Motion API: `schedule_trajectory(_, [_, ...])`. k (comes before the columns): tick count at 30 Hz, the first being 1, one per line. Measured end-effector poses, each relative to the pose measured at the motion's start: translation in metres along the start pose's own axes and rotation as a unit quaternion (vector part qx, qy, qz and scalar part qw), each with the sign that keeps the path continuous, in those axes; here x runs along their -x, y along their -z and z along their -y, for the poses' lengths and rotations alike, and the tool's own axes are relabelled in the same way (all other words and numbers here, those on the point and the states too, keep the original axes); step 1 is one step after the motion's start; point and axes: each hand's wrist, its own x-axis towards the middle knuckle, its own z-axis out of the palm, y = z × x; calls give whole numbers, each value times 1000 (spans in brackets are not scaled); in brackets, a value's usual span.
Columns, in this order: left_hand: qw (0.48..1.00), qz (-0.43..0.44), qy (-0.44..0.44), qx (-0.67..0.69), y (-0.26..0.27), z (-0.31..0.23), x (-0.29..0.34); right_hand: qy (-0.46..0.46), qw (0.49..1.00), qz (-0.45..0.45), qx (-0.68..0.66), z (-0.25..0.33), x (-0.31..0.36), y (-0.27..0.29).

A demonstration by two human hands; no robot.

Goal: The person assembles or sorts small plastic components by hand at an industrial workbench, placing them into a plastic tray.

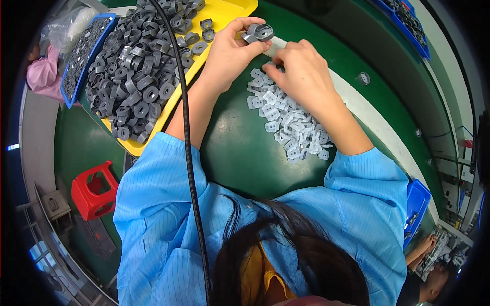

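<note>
My left hand [229, 53] grips a grey plastic housing [263, 32] between thumb and fingers, its oval recess turned upward. Just to the right, my right hand [305, 74] is closed with thumb and fingers drawn together; whatever they pinch is hidden. Below that hand a heap of small translucent plastic plates [293, 125] lies on the green tabletop [240, 148]. To the left, many more grey housings [135, 76] fill a yellow tray [224, 11].
A black cable [185, 109] hangs across the view before my left forearm. A blue tray [109, 19] of small dark parts stands beyond the yellow one. A white strip [357, 102] runs along the bench. Two other people sit nearby; a red stool [81, 191] is on the floor.
</note>
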Motion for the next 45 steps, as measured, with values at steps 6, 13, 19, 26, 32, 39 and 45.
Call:
schedule_trajectory(6, [976,-43,-110,-181,-1,13,-1,-160,919,114,-342,-22,-7,15])
schedule_trajectory(13, [953,-52,-131,-267,-22,9,8,-136,919,-67,-365,-22,-4,16])
schedule_trajectory(19, [938,-51,-170,-299,-29,7,13,-133,926,-30,-351,-24,-3,16])
schedule_trajectory(26, [908,-48,-248,-334,-29,10,14,-180,797,-8,-576,-29,-5,8])
schedule_trajectory(32, [894,-2,-291,-339,-28,5,14,-167,807,66,-563,-43,-4,12])
schedule_trajectory(39, [855,8,-361,-371,-22,11,9,-235,747,92,-614,-36,-5,15])
schedule_trajectory(45, [861,-32,-346,-371,-34,7,17,-202,754,48,-623,-34,-1,9])
